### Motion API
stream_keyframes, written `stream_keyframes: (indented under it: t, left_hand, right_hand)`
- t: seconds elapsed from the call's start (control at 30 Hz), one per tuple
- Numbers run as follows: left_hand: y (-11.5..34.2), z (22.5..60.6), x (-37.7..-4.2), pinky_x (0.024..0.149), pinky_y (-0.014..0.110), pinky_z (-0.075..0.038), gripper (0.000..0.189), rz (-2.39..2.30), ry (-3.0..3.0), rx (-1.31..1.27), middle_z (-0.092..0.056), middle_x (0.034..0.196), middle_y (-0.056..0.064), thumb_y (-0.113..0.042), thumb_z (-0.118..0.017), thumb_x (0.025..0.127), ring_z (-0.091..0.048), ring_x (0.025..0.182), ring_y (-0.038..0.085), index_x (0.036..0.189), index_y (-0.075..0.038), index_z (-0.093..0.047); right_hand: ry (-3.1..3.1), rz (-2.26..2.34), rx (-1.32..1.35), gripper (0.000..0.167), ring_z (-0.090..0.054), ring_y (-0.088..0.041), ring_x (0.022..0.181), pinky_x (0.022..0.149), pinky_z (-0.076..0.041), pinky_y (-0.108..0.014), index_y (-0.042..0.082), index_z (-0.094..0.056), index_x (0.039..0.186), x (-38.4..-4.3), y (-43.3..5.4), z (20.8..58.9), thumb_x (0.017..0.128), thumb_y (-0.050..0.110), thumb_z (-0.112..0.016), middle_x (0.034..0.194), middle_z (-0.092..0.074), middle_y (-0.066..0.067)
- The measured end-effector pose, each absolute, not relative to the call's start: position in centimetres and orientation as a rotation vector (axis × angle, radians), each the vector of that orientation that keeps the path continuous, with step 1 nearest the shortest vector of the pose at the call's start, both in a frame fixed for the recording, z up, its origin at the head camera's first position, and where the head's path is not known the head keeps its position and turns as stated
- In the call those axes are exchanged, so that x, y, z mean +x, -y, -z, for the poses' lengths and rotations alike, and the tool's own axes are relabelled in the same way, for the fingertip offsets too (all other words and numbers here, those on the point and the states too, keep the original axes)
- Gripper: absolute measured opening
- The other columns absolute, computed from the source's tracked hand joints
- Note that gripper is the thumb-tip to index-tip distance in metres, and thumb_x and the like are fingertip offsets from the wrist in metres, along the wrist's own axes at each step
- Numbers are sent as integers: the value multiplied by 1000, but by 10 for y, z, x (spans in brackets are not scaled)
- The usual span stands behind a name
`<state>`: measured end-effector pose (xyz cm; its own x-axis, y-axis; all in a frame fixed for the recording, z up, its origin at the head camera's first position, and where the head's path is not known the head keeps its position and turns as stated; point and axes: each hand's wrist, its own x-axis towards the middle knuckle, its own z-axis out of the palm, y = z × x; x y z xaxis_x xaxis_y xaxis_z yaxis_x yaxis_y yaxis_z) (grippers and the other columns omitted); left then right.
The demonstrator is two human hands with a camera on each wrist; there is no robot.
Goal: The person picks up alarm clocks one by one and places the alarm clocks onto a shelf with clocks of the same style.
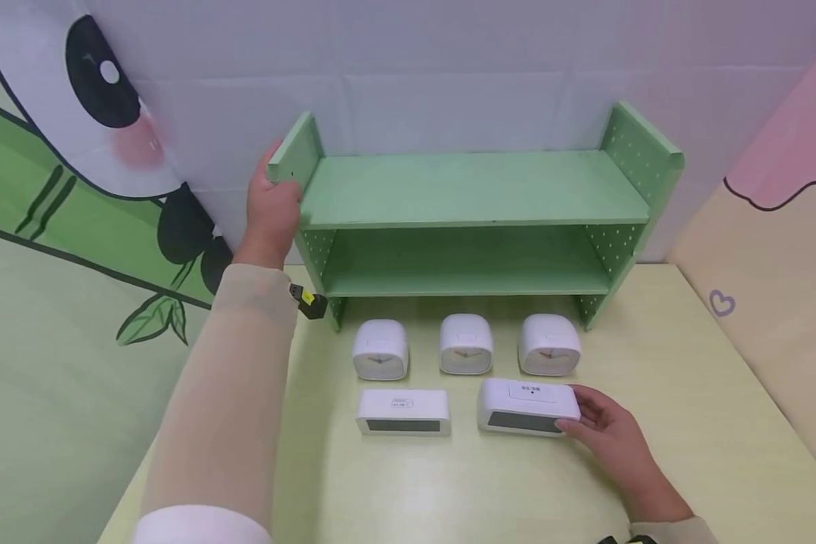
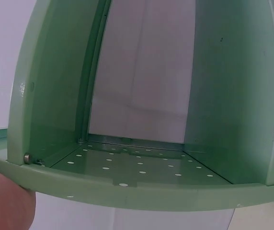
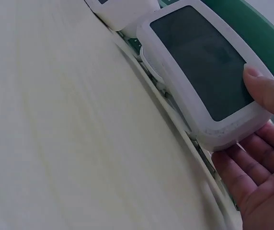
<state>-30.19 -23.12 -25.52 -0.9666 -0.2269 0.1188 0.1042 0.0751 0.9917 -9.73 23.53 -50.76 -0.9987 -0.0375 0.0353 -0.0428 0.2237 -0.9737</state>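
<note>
My left hand (image 1: 272, 215) grips the top left side panel of a green two-tier shelf (image 1: 476, 189), thumb on the near side. The left wrist view shows the shelf's perforated side panel (image 2: 142, 165) close up, the thumb at its lower left. With the right hand (image 1: 615, 438) I hold a white digital clock (image 1: 527, 404) by its right end, thumb on the dark front. In the right wrist view this clock's blank dark display (image 3: 204, 62) faces the camera, fingers behind its end. A second white digital clock (image 1: 404, 412) sits to its left.
Three rounded white analogue clocks, left (image 1: 380, 349), middle (image 1: 465, 344) and right (image 1: 549, 345), stand in a row just in front of the shelf. Everything stands on a pale wooden table (image 1: 408, 491) against a wall (image 1: 449, 75) with cartoon-patterned coverings on both sides.
</note>
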Motion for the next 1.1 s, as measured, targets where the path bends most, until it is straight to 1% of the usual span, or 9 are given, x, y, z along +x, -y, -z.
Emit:
stream_keyframes:
  t: [0.13, 0.3, 0.37, 0.47, 0.53, 0.6, 0.77, 0.93, 1.1]
  left_hand:
    - [231, 255, -301, 78, 34, -46, 85, 1972, 2105, 115, -39, 156, 4, 5, -38, 91, -42, 128, 26, 161, -42, -30]
    - [225, 255, -302, 92, 38, -44, 85, 1962, 2104, 90, -39, 157, 3, 7, -37, 91, -42, 130, 25, 162, -39, -29]
    - [222, 254, -303, 99, 40, -41, 84, 1963, 2104, 75, -40, 157, 2, 7, -36, 91, -41, 131, 25, 162, -38, -30]
    - [221, 253, -304, 103, 42, -38, 83, 1956, 2106, 53, -41, 156, 1, 6, -35, 91, -41, 132, 25, 162, -38, -31]
    - [221, 253, -304, 104, 43, -38, 83, 1961, 2099, 51, -41, 155, 1, 6, -35, 91, -41, 132, 25, 161, -38, -32]
    - [221, 253, -305, 104, 42, -37, 83, 1966, 2096, 52, -41, 155, 1, 5, -35, 91, -41, 133, 25, 161, -39, -32]
    - [221, 253, -305, 106, 41, -37, 82, 1964, 2088, 50, -41, 156, 1, 4, -36, 92, -41, 133, 24, 162, -37, -30]
    - [219, 252, -304, 103, 40, -38, 81, 1973, 2070, 27, -42, 155, 3, 5, -36, 92, -42, 130, 25, 162, -35, -32]
    - [219, 252, -303, 105, 40, -37, 81, 1974, 2075, 40, -42, 155, 3, 5, -35, 92, -42, 131, 24, 162, -35, -31]
  right_hand:
    - [2471, -1947, 55, 59, -64, 1, 103, 85, -54, -19, -12, -52, 139, -97, -235, 502, 87, -3, -79, 132, -59, -35]
    - [2503, -1935, 22, 61, -64, 3, 103, 85, -54, -18, -12, -52, 140, -93, -237, 495, 88, 1, -80, 133, -59, -33]
    - [2487, -1939, 34, 59, -65, 2, 102, 84, -54, -19, -13, -53, 138, -92, -238, 492, 87, -1, -80, 129, -64, -26]
    - [2439, -1956, 85, 56, -67, -1, 101, 82, -55, -21, -15, -54, 135, -91, -239, 487, 86, -5, -79, 121, -71, -5]
    - [2419, -1971, 113, 55, -68, -2, 101, 82, -56, -22, -16, -53, 134, -91, -241, 482, 86, -7, -78, 116, -71, 7]
    - [2417, -1984, 121, 55, -68, -3, 102, 82, -56, -22, -16, -53, 135, -91, -242, 476, 87, -5, -78, 114, -71, 14]
    - [2468, -1978, 80, 58, -66, -1, 104, 82, -56, -21, -12, -51, 140, -96, -248, 456, 91, 3, -77, 116, -68, 17]
    - [2490, -1944, 75, 58, -67, 0, 103, 81, -56, -22, -12, -50, 142, -105, -250, 438, 92, 4, -76, 115, -68, 18]
    - [2534, -1908, 87, 60, -66, 0, 103, 82, -56, -21, -8, -48, 146, -111, -251, 419, 95, 9, -75, 122, -67, 12]
